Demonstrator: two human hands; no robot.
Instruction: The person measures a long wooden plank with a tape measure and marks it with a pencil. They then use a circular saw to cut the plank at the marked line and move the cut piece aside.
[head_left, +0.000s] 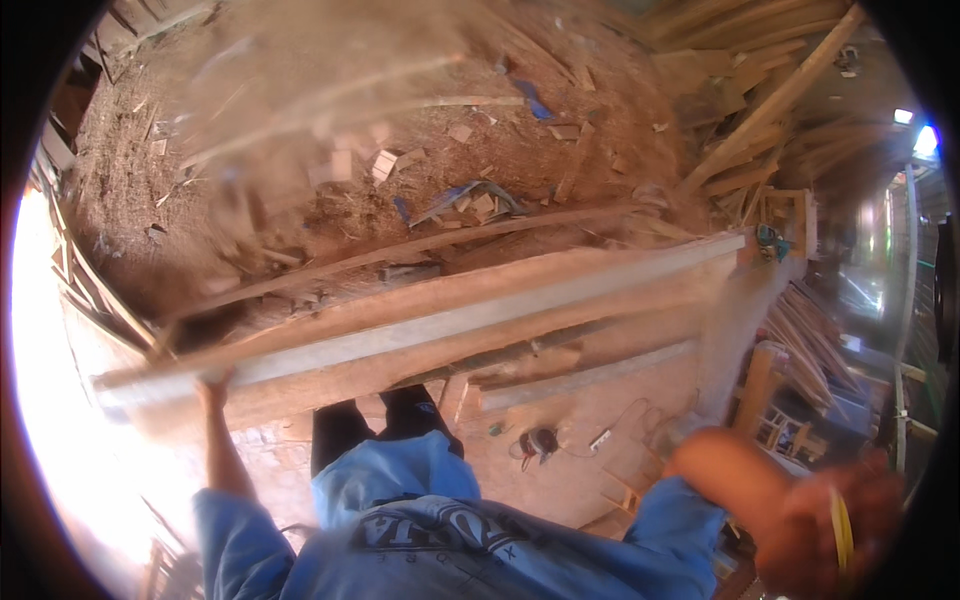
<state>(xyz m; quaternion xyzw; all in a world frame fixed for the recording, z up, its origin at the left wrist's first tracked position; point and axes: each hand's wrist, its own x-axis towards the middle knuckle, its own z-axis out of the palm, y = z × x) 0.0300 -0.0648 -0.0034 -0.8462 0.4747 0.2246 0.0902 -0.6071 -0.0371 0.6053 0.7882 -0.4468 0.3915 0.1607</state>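
Note:
My left hand (214,387) grips the near edge of a long pale straight bar (500,300), which runs diagonally along a wide wooden board (600,300) across the middle of the view. At the lower right, my right hand (840,515) is raised and blurred, closed on a thin yellow object (840,525) that I cannot identify more exactly. My legs and blue top show below the board.
Scrap wood and sawdust cover the ground (300,120) beyond the board. Planks (760,100) are piled at the upper right and more (810,340) at the right. A power tool (535,445) with a cable lies below the board. Bright glare fills the left edge.

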